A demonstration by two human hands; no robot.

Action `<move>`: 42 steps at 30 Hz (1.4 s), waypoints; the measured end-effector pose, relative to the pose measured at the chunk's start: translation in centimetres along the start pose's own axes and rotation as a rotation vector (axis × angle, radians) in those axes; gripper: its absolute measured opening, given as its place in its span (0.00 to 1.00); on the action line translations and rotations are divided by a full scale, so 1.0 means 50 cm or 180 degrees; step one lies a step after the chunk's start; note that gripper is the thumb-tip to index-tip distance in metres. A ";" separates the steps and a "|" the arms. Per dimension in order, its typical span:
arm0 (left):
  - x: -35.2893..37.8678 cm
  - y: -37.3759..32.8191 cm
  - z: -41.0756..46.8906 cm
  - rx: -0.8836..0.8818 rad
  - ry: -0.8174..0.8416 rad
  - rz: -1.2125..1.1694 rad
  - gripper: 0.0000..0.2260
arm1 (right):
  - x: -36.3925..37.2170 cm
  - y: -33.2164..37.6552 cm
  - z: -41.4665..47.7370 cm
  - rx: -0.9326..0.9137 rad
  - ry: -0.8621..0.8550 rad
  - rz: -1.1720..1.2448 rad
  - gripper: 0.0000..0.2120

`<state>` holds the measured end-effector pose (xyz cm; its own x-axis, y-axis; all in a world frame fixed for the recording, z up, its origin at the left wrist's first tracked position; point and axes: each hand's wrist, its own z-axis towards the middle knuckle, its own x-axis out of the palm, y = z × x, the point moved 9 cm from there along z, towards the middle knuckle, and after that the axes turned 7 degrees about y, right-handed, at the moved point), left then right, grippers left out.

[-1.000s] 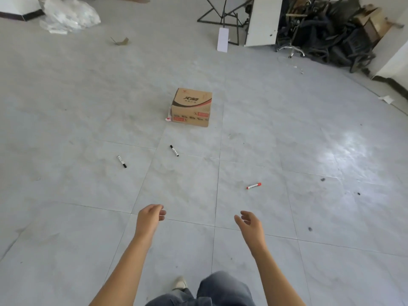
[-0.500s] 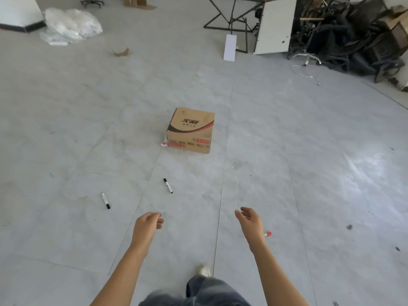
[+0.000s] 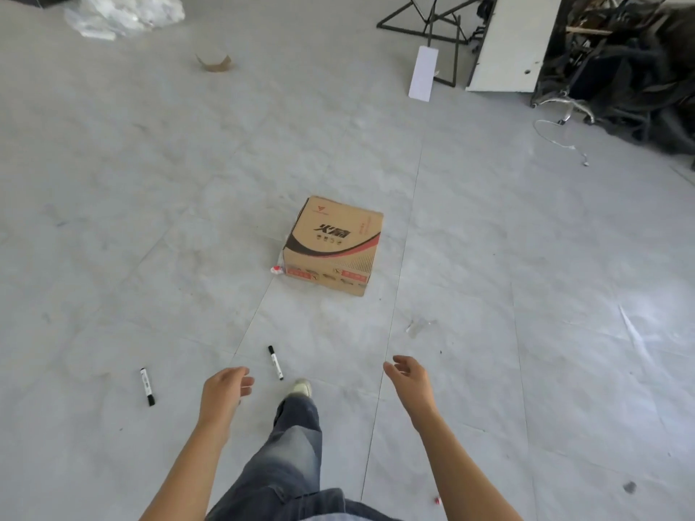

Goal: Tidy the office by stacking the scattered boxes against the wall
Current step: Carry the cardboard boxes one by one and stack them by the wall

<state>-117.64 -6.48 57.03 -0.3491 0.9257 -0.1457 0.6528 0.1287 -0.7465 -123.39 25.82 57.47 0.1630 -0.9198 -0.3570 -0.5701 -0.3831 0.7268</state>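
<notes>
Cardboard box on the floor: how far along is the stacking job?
Done: nothing; no stack is in view. In hand: nothing; left hand and right hand are empty, short of the cardboard box. Left: lift it off the open floor, then stack it.

Plastic sheeting (image 3: 124, 11) at eleven o'clock cropped by top edge, chair pile (image 3: 639, 69) at two o'clock cut off right, cardboard box (image 3: 334, 246) lettering blurred

Printed on top of the cardboard box (image 3: 333, 242): two bold black Chinese characters, too blurred to read, with a row of tiny illegible marks beneath. Red panels on its front side and the label on the marker (image 3: 275, 362) equally unreadable
</notes>
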 end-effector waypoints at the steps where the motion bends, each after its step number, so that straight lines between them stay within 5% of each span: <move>1: 0.008 -0.038 0.043 -0.0006 0.0023 0.0003 0.07 | -0.003 0.026 0.035 0.0030 -0.0034 -0.0007 0.18; 11: 0.125 -0.391 0.387 0.0172 0.0316 0.0345 0.06 | -0.033 0.284 0.344 0.0211 -0.0135 -0.0114 0.18; 24: 0.363 -0.616 0.882 -0.0248 0.0255 0.1076 0.12 | -0.077 0.409 0.921 0.0847 0.0268 -0.0297 0.21; 35: 0.597 -0.510 1.462 -0.0266 0.0365 0.2036 0.18 | 0.001 0.215 1.478 0.1354 0.0178 0.0365 0.25; 42: 0.607 -0.344 1.739 -0.0644 0.0216 0.2074 0.38 | 0.087 0.043 1.679 0.1484 0.0133 0.0616 0.31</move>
<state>-197.89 -11.55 8.99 0.1962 0.8562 -0.4780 0.8305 -0.4043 -0.3832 -191.50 28.13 8.20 0.0455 -0.9764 -0.2109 -0.8904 -0.1354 0.4345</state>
